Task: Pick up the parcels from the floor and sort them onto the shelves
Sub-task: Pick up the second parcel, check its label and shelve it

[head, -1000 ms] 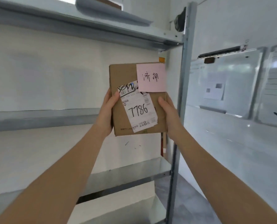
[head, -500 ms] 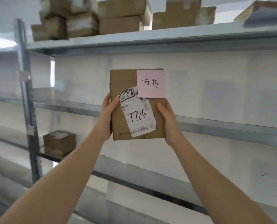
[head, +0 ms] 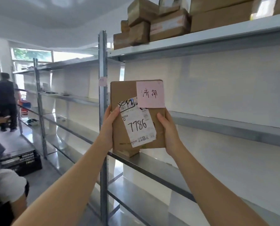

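Both forearms are bare to the frame's edge, no sleeves showing; the left hand [head: 107, 128] and right hand [head: 169, 132] wear no gloves, rings or watch.

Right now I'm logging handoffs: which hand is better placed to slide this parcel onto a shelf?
Right, probably. Both hands hold the parcel, but the right hand is on the side facing the open shelf, while the left hand sits against the steel upright, which could block its push.

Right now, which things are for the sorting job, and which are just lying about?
For the job:
flat brown cardboard parcel with pink note, held in left hand and right hand
grey metal shelves
stacked brown boxes up top

Lying about:
black plastic crate
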Available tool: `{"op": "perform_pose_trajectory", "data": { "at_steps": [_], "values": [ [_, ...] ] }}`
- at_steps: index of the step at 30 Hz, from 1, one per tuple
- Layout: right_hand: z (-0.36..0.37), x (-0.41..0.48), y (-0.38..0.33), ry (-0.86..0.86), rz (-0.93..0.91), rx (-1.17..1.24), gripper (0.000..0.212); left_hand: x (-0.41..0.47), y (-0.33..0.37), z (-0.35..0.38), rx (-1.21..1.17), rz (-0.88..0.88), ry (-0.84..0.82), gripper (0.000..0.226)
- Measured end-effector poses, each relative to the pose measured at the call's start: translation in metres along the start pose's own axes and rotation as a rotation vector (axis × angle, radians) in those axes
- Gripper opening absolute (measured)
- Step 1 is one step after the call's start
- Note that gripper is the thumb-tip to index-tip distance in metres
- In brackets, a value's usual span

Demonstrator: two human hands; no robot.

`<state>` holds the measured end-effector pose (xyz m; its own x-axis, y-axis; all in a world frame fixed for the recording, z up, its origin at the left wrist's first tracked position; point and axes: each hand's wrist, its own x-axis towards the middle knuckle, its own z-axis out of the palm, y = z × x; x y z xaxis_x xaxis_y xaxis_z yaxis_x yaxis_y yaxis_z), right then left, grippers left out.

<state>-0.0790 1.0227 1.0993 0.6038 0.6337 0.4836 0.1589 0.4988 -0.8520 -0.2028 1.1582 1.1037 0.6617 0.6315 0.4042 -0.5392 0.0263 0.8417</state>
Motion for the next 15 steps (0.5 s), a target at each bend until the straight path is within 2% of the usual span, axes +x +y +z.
{"op": "perform_pose_trajectory", "data": {
  "at_steps": [4, 8, 12, 15],
  "values": [
    [0.029, 0.033, 0.032, -0.018, 0.042, -0.006, 0.066, 0.029, -0.009, -0.043, -0.02, -0.01, 0.04, 0.041],
    [0.05, 0.08, 0.067, -0.036, 0.053, 0.003, 0.051, 0.072, -0.015, -0.08, 0.0, -0.001, 0.075, 0.047],
    [0.068, 0.145, 0.101, -0.04, 0.049, 0.004, 0.063, 0.133, -0.02, -0.11, 0.039, 0.031, 0.089, 0.059],
    [0.075, 0.205, 0.12, -0.036, 0.048, 0.0, 0.055, 0.191, -0.022, -0.126, 0.051, 0.049, 0.088, 0.051]
  ]
}}
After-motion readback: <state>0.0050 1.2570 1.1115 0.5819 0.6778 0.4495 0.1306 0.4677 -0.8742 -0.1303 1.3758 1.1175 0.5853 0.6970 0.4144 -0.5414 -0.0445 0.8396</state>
